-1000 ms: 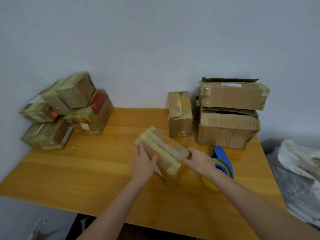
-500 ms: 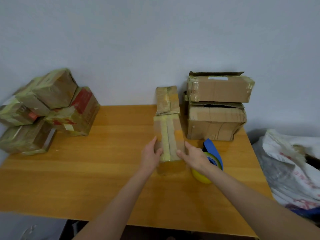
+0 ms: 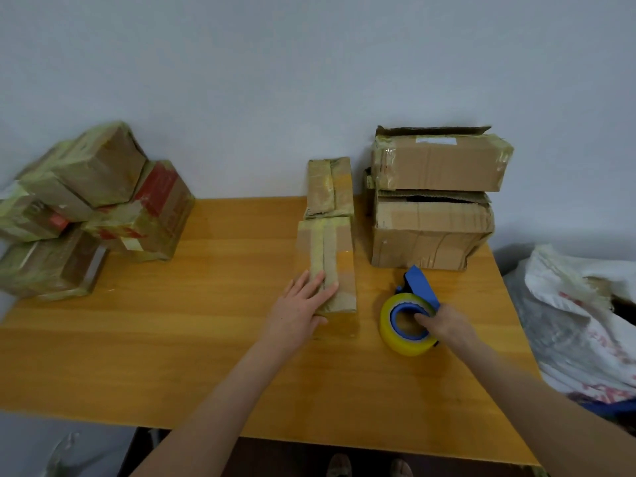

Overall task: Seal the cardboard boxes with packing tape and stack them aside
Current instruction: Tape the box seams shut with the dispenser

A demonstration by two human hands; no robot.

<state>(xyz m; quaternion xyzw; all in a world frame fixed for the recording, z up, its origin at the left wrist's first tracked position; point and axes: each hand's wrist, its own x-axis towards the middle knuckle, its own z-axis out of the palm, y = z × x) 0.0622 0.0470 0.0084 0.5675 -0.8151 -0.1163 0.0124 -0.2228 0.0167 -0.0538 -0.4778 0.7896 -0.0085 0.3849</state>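
Note:
A small taped cardboard box point(image 3: 335, 256) lies lengthwise in the middle of the wooden table point(image 3: 213, 339). My left hand point(image 3: 299, 308) rests flat on its near end, fingers straight. To its right, my right hand point(image 3: 442, 321) grips the blue tape dispenser point(image 3: 418, 287) with its yellowish tape roll point(image 3: 395, 325), which sits on the table. Behind the box another small taped box point(image 3: 330, 187) stands against the wall.
A pile of several taped boxes point(image 3: 93, 208) sits at the table's far left. Two larger boxes point(image 3: 437, 201) with loose top flaps are stacked at the far right. A white plastic sack point(image 3: 581, 321) lies beyond the right edge.
The box was turned to lie straight, in line with the one behind it. My right hand left the box and took hold of the tape dispenser. My left hand stayed on the box.

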